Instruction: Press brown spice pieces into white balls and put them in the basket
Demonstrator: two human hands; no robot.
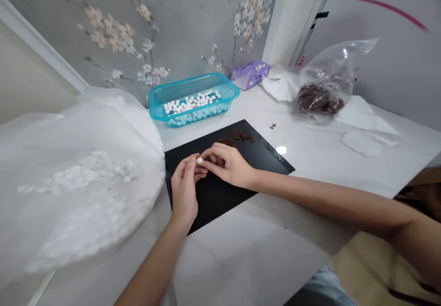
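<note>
A small white ball [200,161] is held at the fingertips where my two hands meet, above a black mat [220,200]. My right hand [229,166] pinches it between thumb and index finger. On its other side, my left hand [186,184] has its thumb and fingers closed against the ball. Just beyond my right hand, small reddish-brown pieces [243,136] lie loose on the mat; their exact shape is too small to make out. Whether a brown piece is between my fingertips cannot be seen.
Behind the mat stands a turquoise basket [160,112] with many white balls. A large translucent bag [103,127] of white balls fills the left side. At back right are a purple packet [251,74] and a clear bag [320,97] of brown pieces. One brown piece [273,126] lies on the white table [310,159].
</note>
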